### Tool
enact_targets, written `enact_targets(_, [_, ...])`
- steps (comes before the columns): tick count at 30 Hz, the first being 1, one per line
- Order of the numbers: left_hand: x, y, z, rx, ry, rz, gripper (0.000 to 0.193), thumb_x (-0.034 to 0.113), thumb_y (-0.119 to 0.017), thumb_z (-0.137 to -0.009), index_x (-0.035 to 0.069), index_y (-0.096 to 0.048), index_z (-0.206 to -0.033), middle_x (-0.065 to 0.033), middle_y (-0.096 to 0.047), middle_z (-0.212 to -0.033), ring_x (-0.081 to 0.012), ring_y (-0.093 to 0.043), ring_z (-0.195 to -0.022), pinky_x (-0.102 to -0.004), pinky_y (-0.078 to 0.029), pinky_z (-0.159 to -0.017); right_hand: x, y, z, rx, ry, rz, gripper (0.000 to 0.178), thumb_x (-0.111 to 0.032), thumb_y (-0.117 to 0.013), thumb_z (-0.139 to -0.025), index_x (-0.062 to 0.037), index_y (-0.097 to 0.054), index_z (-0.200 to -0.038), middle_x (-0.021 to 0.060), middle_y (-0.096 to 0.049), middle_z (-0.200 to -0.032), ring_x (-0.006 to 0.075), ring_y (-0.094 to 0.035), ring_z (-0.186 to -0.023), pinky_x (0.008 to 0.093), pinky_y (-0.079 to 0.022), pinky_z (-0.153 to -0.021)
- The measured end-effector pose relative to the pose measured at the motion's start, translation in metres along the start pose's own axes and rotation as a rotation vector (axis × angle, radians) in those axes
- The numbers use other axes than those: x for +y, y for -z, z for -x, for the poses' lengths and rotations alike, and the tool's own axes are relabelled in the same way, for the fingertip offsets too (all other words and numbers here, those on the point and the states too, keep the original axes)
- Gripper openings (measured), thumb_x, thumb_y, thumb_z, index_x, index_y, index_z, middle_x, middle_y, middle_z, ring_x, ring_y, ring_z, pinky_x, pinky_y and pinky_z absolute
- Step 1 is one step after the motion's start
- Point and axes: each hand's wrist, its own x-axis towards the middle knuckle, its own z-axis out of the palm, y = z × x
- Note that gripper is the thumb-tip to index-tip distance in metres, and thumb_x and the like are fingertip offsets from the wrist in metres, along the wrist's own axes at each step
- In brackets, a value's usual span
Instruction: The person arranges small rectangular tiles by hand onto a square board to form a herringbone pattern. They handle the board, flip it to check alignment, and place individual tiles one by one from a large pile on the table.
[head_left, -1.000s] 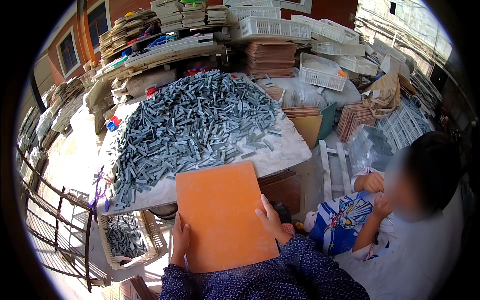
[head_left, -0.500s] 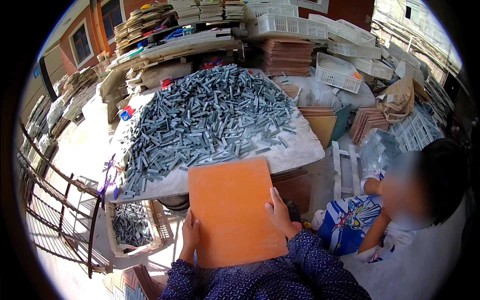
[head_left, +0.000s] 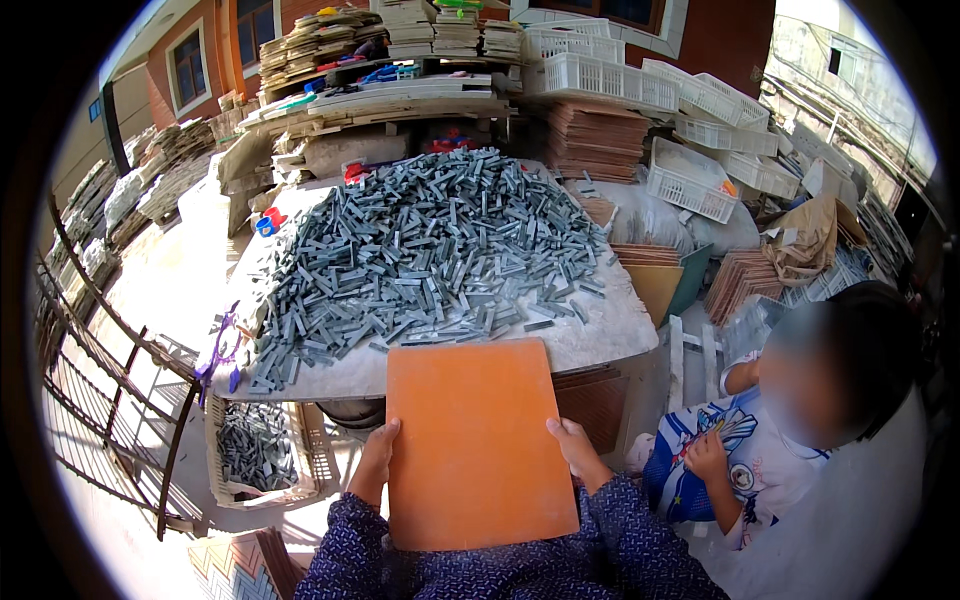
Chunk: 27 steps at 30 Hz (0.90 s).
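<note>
A flat, rectangular orange board (head_left: 475,445) lies tilted in front of me, its lower edge close to my body. My left hand (head_left: 374,458) grips its left edge, with the thumb along the side and the other fingers mostly hidden. On the opposite edge, my right hand (head_left: 580,450) holds the board, thumb uppermost and fingers partly out of sight. Nothing rests on the board's bare face. Just past its far edge is a table (head_left: 620,325) with a dusty pale top, bearing a big heap of small grey stick-shaped tiles (head_left: 430,245).
Below the table's left side, a plastic crate (head_left: 308,455) holds more grey pieces. Patterned panels (head_left: 240,565) stand at lower left, near a metal railing (head_left: 125,440). Another person (head_left: 745,450) is close on my right. White crates (head_left: 690,180) and stacked boards (head_left: 597,140) rise behind.
The orange board sits slightly lower in view, and my right hand has shifted down along its edge. The whole scene has shifted a little. The other person's hand has come up to their chest.
</note>
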Motion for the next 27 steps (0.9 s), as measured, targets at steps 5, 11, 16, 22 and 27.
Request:
enact_targets(5, [0.001,-0.001,-0.005,0.117,0.124,-0.200,0.041,0.028,-0.050,-0.095,-0.005,-0.053,-0.119,-0.0109,-0.060,-0.116,-0.0200,-0.056,-0.104,-0.0325,-0.043,-0.090,-0.004,0.008,0.005,-0.010,0.025,0.128,0.042,-0.027,-0.053,-0.094,0.0060,-0.052,-0.120,0.0128,-0.062,-0.108,0.0177,-0.060,-0.096,0.0313,-0.047,-0.084])
enact_targets(11, [0.004,-0.014,-0.050,0.414,-0.283,-1.117,0.044,0.016,-0.056,-0.086,-0.008,-0.049,-0.123,-0.0247,-0.057,-0.108,-0.0383,-0.054,-0.099,-0.0414,-0.044,-0.087,-0.034,-0.002,-0.034,0.198,0.465,0.831,0.053,-0.031,-0.054,-0.091,0.0061,-0.045,-0.128,0.0255,-0.060,-0.110,0.0371,-0.059,-0.102,0.0413,-0.046,-0.085])
enact_targets(16, [0.015,-0.022,-0.053,0.381,-0.183,-1.215,0.045,0.016,-0.057,-0.086,-0.007,-0.050,-0.124,-0.0266,-0.056,-0.108,-0.0389,-0.054,-0.100,-0.0414,-0.044,-0.085,-0.043,-0.018,-0.039,0.250,0.369,0.950,0.055,-0.029,-0.050,-0.092,0.0049,-0.037,-0.134,0.0287,-0.060,-0.105,0.0432,-0.057,-0.098,0.0466,-0.045,-0.083])
enact_targets(22, [0.028,-0.008,-0.041,0.309,-0.086,-0.930,0.040,0.016,-0.060,-0.083,0.000,-0.058,-0.119,-0.0199,-0.058,-0.102,-0.0354,-0.056,-0.091,-0.0415,-0.046,-0.077,-0.052,-0.034,-0.025,0.284,0.255,0.991,0.052,-0.029,-0.046,-0.094,0.0038,-0.035,-0.134,0.0277,-0.061,-0.101,0.0456,-0.059,-0.088,0.0496,-0.046,-0.077])
enact_targets(27, [0.054,-0.020,-0.059,0.397,-0.312,-1.389,0.039,0.017,-0.061,-0.082,0.004,-0.060,-0.118,-0.0180,-0.057,-0.114,-0.0328,-0.057,-0.098,-0.0393,-0.047,-0.079,-0.055,-0.031,-0.030,0.446,0.574,1.198,0.049,-0.028,-0.057,-0.088,0.0006,-0.045,-0.126,0.0243,-0.054,-0.118,0.0400,-0.052,-0.107,0.0462,-0.044,-0.085])
